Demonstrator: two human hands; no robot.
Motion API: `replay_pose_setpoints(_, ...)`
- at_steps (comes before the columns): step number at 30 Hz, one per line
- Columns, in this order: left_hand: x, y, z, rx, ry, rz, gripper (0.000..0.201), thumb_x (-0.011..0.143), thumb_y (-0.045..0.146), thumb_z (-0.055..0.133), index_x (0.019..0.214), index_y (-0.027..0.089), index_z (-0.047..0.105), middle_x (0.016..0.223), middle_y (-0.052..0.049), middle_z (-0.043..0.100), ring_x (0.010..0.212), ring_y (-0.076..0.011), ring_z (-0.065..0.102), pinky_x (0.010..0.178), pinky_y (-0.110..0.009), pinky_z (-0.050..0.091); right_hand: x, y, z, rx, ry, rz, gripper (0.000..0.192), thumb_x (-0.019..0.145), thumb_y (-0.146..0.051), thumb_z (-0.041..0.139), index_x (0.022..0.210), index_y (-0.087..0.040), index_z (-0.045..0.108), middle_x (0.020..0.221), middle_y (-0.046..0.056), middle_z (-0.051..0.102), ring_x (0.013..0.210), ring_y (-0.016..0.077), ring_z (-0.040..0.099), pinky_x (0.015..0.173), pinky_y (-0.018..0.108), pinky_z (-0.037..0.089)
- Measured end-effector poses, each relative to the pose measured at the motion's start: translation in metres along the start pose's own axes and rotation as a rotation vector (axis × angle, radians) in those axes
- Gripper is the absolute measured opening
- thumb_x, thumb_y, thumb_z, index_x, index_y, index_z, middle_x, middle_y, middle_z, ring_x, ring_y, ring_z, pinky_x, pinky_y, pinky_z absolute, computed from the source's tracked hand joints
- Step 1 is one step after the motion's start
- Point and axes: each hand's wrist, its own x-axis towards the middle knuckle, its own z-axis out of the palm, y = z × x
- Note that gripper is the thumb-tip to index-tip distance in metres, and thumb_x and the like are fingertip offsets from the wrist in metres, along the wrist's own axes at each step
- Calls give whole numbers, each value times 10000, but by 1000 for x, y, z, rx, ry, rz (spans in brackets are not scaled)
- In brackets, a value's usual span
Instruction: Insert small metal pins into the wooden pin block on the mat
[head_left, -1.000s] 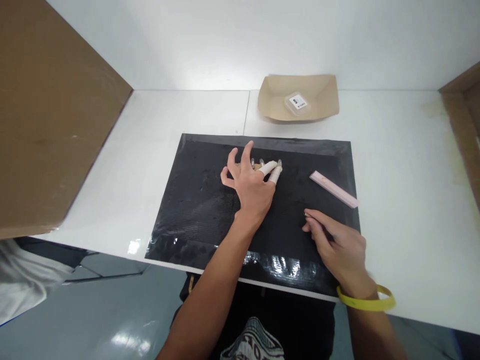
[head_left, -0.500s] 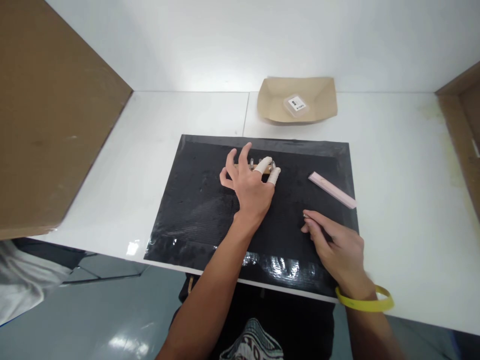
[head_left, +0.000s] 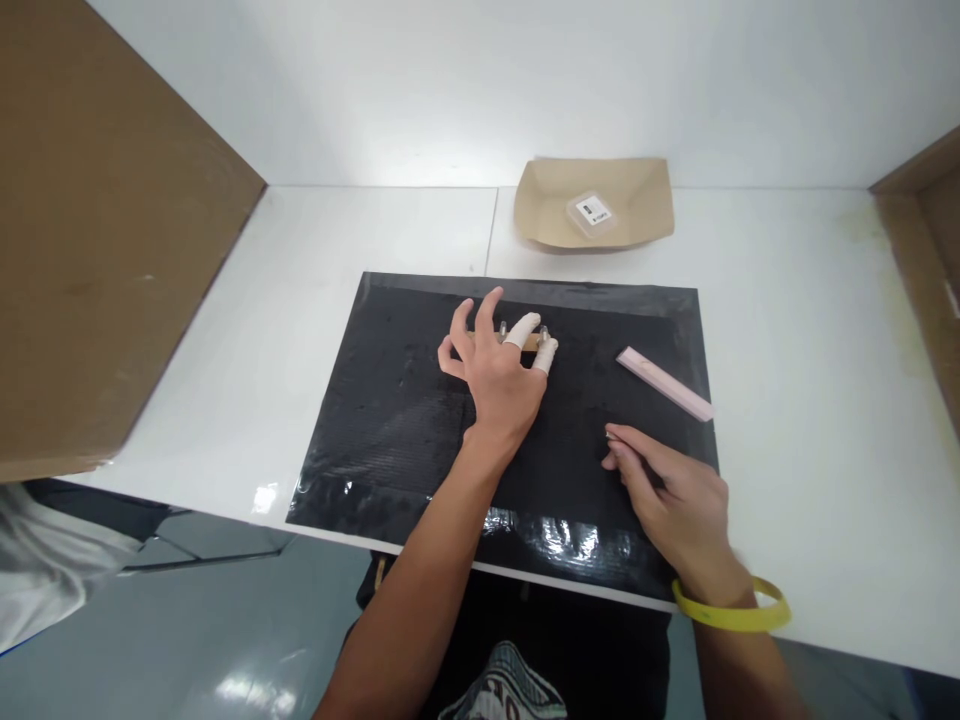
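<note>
While the left hand [head_left: 501, 375] spreads over the middle of the black mat [head_left: 390, 400], its thumb and forefinger, both capped in white finger cots [head_left: 523, 330], press down on a small wooden strip [head_left: 529, 342] with short metal pins standing up from it. The other fingers fan out and lift clear, so only the two covered tips touch the strip; that looks like a way to pin it flat and steady without the palm blocking the view of the pins. The strip lies on the far half of the mat, mostly hidden under the fingers, so its full length cannot be told.

The right hand [head_left: 675, 490] rests on the near right part of the mat, well apart from the left. Its thumb and forefinger are pinched together on something tiny and metallic [head_left: 610, 436] at the tips, too small to identify. The heel of the hand sits on the mat, which would give the pinch a stable base. A yellow wristband [head_left: 731, 608] circles that wrist.

A pale pink bar [head_left: 664, 383] lies loose at an angle on the mat's right side, between the two hands and farther back, touched by neither. Beyond the mat, on the white surface [head_left: 787, 330], stands a brown paper tray [head_left: 555, 200] holding a small clear box [head_left: 592, 212] with a label. The dark mat likely makes small bright parts easy to see. Cardboard panels [head_left: 97, 240] close off the left and right.
</note>
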Motion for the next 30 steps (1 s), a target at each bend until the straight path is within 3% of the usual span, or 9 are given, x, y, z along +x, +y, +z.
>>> replay_pose_setpoints(23, -1, -2, 2, 43, 48, 31, 278, 926, 283, 750, 1204, 284, 754, 1575, -119, 558, 1482, -450, 397, 1114, -710, 289, 1, -2, 0, -4, 11, -38, 190, 1057, -228, 605, 1123, -135, 757, 810, -1, 798, 685, 114, 772, 777, 190, 637)
replay_pose_setpoints(30, -4, -10, -25, 0, -3, 42, 506, 857, 332, 835, 1335, 268, 679, 1589, -136, 536, 1478, -472, 390, 1127, -715, 285, 0, 0, 0, 9, 17, 12, 190, 1048, -226, 615, 1120, -132, 763, 839, 12, 806, 628, 102, 749, 751, 188, 635)
